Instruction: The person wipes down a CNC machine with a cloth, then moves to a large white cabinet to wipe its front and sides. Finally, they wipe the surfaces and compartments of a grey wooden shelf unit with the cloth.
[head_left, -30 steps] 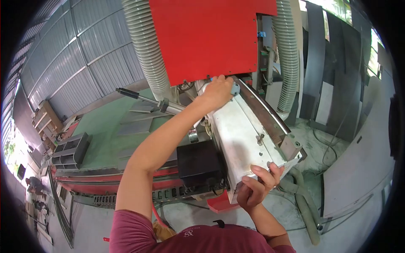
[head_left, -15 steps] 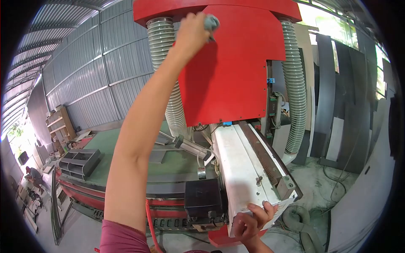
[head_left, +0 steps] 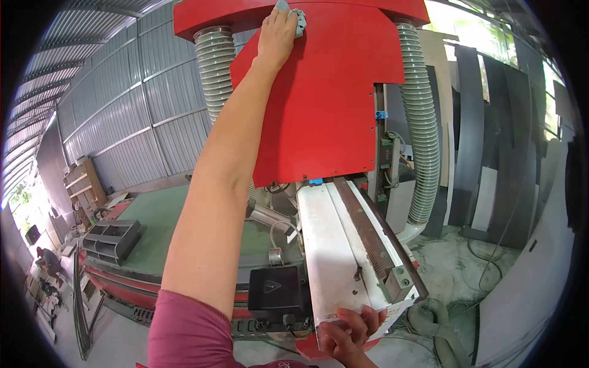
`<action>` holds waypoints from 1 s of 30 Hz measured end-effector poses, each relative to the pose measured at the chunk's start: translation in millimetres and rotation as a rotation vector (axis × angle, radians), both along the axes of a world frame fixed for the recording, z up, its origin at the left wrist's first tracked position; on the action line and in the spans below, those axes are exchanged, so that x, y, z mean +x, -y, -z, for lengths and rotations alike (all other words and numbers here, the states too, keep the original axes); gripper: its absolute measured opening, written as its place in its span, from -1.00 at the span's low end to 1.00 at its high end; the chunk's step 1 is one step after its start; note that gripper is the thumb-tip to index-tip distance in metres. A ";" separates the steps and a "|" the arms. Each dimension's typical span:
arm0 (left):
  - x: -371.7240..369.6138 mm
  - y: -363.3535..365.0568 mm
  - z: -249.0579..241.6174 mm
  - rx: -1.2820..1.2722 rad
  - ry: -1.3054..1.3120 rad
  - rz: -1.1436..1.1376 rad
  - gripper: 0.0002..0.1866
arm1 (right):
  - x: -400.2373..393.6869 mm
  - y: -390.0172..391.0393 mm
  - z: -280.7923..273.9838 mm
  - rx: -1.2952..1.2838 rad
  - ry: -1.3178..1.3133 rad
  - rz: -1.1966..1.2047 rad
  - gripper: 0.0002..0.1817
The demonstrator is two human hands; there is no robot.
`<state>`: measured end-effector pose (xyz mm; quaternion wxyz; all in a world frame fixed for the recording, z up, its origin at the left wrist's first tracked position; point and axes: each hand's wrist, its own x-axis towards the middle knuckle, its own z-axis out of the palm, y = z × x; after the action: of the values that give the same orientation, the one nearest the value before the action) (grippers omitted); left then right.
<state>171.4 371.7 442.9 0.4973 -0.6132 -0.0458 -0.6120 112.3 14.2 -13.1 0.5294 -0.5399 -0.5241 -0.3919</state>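
My left hand (head_left: 277,35) is raised at the top of the view, its fingers closed round a grey-blue cloth (head_left: 299,23) against the upper part of the red machine panel (head_left: 325,104). Low in the view, my right hand (head_left: 350,331) touches the near end of the white machine beam (head_left: 328,251), its fingers curled. Whether anything lies inside those fingers cannot be made out. Between the arms sits a black box (head_left: 277,294) with a warning triangle.
Ribbed hoses (head_left: 420,122) hang at both sides of the panel. A green machine bed (head_left: 165,214) bears a grey compartment frame (head_left: 112,241). Dark boards (head_left: 469,122) lean at the right. A person (head_left: 49,264) crouches at the far left. Hoses lie on the floor.
The left hand with the cloth has moved up and slightly left over the panel. The right hand has shifted slightly left and down, and the camera view has shifted too.
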 end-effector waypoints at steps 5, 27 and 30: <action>-29.9 -12.4 40.3 0.101 -0.004 0.012 -0.65 | 2.5 2.7 6.1 -0.078 0.028 0.066 -0.75; -133.0 -12.5 240.4 -0.193 -0.675 -0.023 -0.53 | -1.8 7.6 -10.0 -0.056 -0.007 -0.044 -0.76; -112.1 -20.6 182.6 -0.137 -0.534 0.032 -0.55 | 1.9 3.5 -4.0 -0.035 0.011 -0.060 -0.62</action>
<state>59.3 392.3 260.2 0.4395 -0.7856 0.0550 -0.4320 114.2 10.7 -9.1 0.5285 -0.5309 -0.5496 -0.3698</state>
